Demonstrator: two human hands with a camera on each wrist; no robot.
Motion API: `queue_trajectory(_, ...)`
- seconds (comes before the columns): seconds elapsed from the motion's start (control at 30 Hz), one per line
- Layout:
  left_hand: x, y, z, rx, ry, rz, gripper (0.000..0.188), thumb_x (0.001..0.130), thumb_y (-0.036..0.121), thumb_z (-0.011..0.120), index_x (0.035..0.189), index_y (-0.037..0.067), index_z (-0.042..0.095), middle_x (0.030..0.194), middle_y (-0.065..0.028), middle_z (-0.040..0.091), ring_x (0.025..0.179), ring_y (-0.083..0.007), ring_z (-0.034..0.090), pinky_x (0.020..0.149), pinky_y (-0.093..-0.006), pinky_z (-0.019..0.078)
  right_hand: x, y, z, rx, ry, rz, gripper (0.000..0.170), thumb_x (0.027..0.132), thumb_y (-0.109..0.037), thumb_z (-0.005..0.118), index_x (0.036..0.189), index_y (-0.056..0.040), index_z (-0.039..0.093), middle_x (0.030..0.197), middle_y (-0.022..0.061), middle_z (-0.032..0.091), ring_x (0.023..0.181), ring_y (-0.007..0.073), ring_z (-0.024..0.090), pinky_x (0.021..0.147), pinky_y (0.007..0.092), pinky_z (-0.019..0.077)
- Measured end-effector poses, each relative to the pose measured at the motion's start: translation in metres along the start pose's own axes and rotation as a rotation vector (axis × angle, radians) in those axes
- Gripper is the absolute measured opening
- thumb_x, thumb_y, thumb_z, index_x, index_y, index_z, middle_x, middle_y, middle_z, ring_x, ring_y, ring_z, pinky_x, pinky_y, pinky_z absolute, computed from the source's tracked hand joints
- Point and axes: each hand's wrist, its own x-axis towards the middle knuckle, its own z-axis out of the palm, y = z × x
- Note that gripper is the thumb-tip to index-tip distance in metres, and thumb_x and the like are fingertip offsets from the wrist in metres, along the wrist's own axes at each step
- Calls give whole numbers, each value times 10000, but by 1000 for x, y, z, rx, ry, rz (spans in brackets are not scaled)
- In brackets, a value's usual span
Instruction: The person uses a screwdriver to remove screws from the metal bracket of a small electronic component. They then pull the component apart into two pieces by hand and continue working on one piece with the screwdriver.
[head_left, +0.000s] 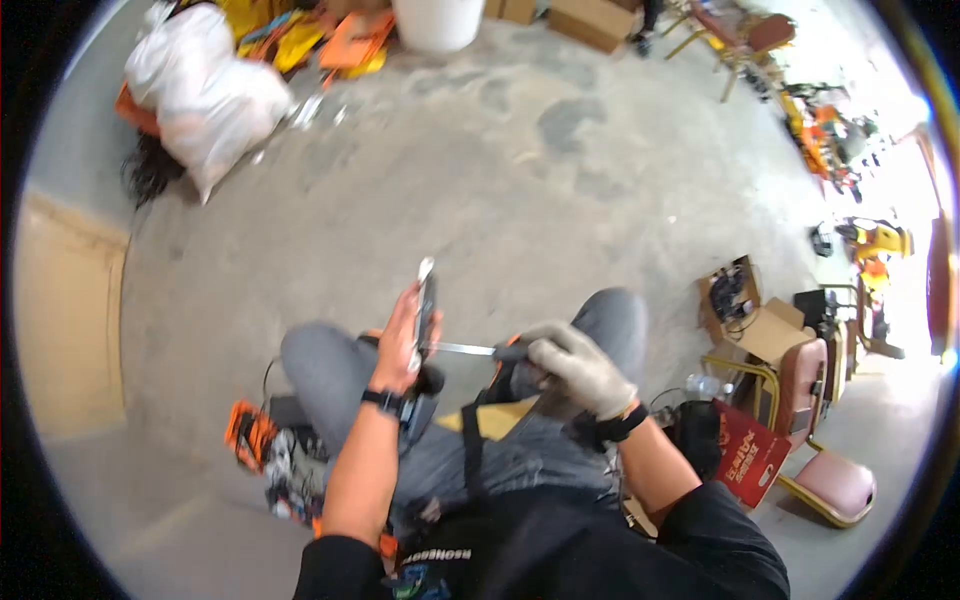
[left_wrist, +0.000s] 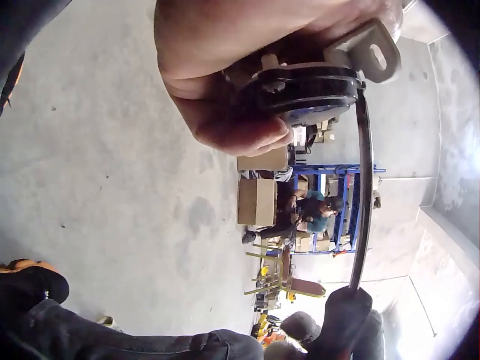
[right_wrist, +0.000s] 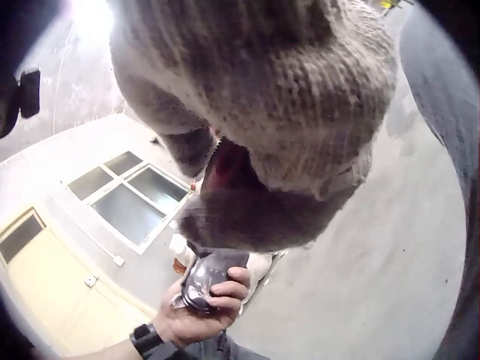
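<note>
Floor (head_left: 600,230): grey, patchy, fwd of L hand (head_left: 402,335)
White bag (head_left: 215,105): far fwd-left of L hand
Chair (head_left: 803,385): off to right of R hand (head_left: 580,368)
L hand: bare, fingers curled round blk round part (left_wrist: 319,91)
Metal bracket (left_wrist: 360,46): at part's edge, just past L fingers
R hand: gloved, gripping screwdriver (left_wrist: 365,187) by handle
Screwdriver: running from R hand twd L hand, tip at part's rim nr bracket

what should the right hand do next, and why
Probably seat the tip of the screwdriver firmly: it shows at the edge of the round black part near the metal bracket, but contact is unclear; the right hand grips the screwdriver and the left hand the part.
</note>
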Motion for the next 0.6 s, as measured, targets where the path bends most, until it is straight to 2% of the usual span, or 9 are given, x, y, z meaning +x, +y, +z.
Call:
queue_trajectory(0.07, -3, 3, 1, 75, -2, 6, 467, 1087, 368, 411, 1502, 154, 382, 894, -59, 634, 638, -123, 573, 510, -255, 447, -1, -1, -3, -17, -50, 10, 391, 1016, -348, 532, 1145, 12, 616, 933, 61, 620, 739, 116, 567, 667, 274, 488)
queue_trajectory(0.13, 3, -4, -7, 57, -27, 23, 474, 1085, 380, 412, 1490, 135, 388, 868, -63, 638, 595, -107, 581, 498, -234, 464, 8, 19, -8, 1, -42, 17, 410, 1042, -383, 461, 1111, -10, 617, 930, 55, 622, 702, 96, 545, 627, 263, 466)
queue_trajectory(0.2, 2, -3, -6, 92, -28, 47, 477, 1085, 391, 405, 1488, 137, 388, 871, -70, 635, 608, -119, 599, 510, -239, 478, 4, 7, -7, 98, -110, 107, 385, 1047, -354, 433, 1134, -24, 611, 906, 43, 626, 640, 88, 514, 565, 254, 431)
queue_trajectory(0.27, 2, -1, -6, 104, -17, 29, 478, 1086, 397, 401, 1486, 137, 388, 872, -71, 632, 612, -124, 604, 512, -247, 483, 4, 7, -11, -164, -125, -66, 378, 1035, -308, 455, 1154, 22, 596, 921, 60, 629, 632, 86, 520, 556, 252, 438)
queue_trajectory(0.3, 1, -2, -6, 109, 8, 5, 479, 1086, 402, 397, 1485, 137, 389, 872, -71, 629, 616, -129, 609, 514, -255, 488, 4, 5, -10, -167, -119, -75, 378, 1035, -308, 455, 1154, 22, 596, 921, 60, 629, 632, 86, 520, 556, 252, 438)
queue_trajectory(0.37, 3, -4, -8, 98, 0, 5, 479, 1085, 405, 396, 1483, 137, 391, 873, -69, 626, 618, -130, 611, 517, -259, 492, 7, -2, -8, -26, -51, 52, 348, 1002, -237, 536, 1186, 57, 574, 983, 79, 635, 719, 90, 570, 640, 250, 484)
queue_trajectory(0.4, 3, -5, -9, 88, 0, -7, 479, 1085, 407, 396, 1481, 138, 393, 873, -66, 623, 620, -132, 613, 519, -263, 495, 6, 0, -8, -37, -53, 41, 348, 1002, -237, 536, 1186, 57, 574, 983, 79, 635, 719, 90, 570, 640, 250, 484)
queue_trajectory(0.5, 3, -6, -10, 99, 9, -12, 472, 1083, 415, 399, 1464, 137, 417, 871, -64, 622, 620, -135, 615, 520, -266, 502, 3, 2, -3, 126, 23, -51, 412, 939, -153, 645, 1278, 54, 535, 1034, 84, 641, 912, 110, 608, 817, 250, 501)
queue_trajectory(0.6, 6, -11, -15, 81, -3, -38, 467, 1081, 417, 398, 1452, 136, 439, 868, -64, 627, 619, -129, 614, 517, -269, 505, -8, -20, 1, -52, 17, -13, 416, 973, -216, 601, 1289, 45, 531, 1029, 86, 640, 917, 103, 607, 817, 248, 497)
